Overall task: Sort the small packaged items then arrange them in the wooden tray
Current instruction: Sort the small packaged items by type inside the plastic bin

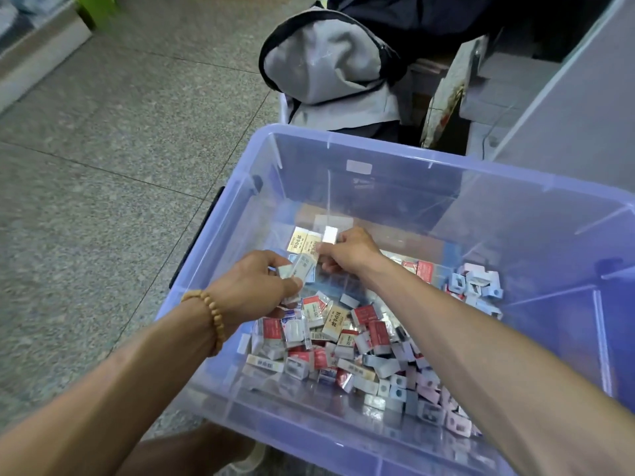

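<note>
Forearms reach into a translucent blue plastic bin (446, 173) on the floor. Loose small packaged items (343, 338) heap on its bottom; a wooden tray (395, 235) appears to lie at the far end, with yellow packets (302, 240) set there. Left hand (254, 286) grips several packets; right hand (347, 250) pinches a white packet (330, 234). Best practice: keep like labels together and seat each packet flush beside its neighbours.
</note>
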The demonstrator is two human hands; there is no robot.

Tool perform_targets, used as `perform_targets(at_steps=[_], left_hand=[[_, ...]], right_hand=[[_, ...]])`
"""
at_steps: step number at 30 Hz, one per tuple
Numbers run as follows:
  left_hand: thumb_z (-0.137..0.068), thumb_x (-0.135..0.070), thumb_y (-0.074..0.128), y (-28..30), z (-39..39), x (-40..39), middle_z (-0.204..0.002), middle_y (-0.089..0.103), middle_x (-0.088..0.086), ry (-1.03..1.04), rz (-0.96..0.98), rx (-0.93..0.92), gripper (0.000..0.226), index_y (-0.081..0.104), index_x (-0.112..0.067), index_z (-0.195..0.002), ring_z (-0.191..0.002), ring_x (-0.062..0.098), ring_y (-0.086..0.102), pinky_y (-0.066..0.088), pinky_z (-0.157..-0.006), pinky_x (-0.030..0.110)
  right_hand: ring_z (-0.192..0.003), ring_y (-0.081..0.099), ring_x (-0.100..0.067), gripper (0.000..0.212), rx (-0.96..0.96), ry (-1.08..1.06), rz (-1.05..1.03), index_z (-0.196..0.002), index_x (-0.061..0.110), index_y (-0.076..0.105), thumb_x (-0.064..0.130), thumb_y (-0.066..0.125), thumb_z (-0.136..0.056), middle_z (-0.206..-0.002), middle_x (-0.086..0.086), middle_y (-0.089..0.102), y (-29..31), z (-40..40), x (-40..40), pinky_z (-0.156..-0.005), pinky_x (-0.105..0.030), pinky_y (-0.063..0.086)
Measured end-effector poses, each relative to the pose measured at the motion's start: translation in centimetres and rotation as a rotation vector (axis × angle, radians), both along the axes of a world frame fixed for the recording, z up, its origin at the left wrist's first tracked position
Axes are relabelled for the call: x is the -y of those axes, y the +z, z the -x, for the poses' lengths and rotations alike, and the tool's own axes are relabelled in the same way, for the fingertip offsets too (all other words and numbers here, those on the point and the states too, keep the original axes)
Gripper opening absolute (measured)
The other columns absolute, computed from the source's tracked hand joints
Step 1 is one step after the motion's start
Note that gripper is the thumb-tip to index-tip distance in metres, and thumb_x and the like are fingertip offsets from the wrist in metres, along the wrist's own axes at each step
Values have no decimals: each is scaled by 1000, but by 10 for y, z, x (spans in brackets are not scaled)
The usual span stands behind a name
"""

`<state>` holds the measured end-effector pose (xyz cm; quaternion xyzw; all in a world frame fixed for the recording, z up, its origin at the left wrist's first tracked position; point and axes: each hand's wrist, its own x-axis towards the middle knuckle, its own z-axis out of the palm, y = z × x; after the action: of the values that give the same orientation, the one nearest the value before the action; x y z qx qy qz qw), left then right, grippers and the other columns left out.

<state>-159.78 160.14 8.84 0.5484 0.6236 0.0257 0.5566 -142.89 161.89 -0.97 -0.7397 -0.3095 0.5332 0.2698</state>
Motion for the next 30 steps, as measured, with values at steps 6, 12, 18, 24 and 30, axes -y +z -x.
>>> perform_targets(at_steps=[6, 12, 18, 24, 30], left_hand=[[-93, -10, 62, 3, 2, 2, -99, 68, 18, 18, 11, 21, 14, 59, -5, -105, -84, 29, 71, 58, -64, 29], [-92, -7, 63, 3, 3, 2, -96, 66, 17, 9, 24, 36, 16, 58, -3, -106, -84, 28, 69, 55, -61, 26], [-91, -8, 64, 2, 3, 0, -95, 67, 15, -6, 24, 25, 16, 57, -5, -105, -83, 25, 69, 54, -63, 28], [-91, -10, 65, 1, -3, -4, -91, 68, 15, -37, -4, 16, 18, 57, -5, -106, -81, 26, 69, 60, -76, 41], [-84, -5, 72, -1, -17, -5, -86, 59, 14, -109, 43, 98, 38, 55, -4, -118, -75, 22, 66, 55, -62, 26]], right_hand=[[-68, 72, -24, 18, 255, 33, 4, -83, -2, 73, 14, 68, -90, -75, -13, 74, 3, -23, 13, -75, -41, 62], [-77, 71, -20, 31, 375, 134, -85, -60, 16, 64, 21, 75, -88, -82, -5, 74, -7, -8, 12, -75, -41, 60], [-58, 60, -16, 41, 421, 165, -95, -54, 14, 57, 27, 70, -91, -59, 0, 61, -3, -3, 6, -66, -34, 56], [-55, 60, -16, 29, -308, 32, -57, -87, 4, 69, 29, 61, -98, -79, -12, 71, 55, -3, 44, -53, -27, 48], [-54, 64, -13, 5, -546, -48, -73, -87, 8, 66, 7, 71, -88, -68, -6, 69, 70, -11, 67, -43, -21, 50]])
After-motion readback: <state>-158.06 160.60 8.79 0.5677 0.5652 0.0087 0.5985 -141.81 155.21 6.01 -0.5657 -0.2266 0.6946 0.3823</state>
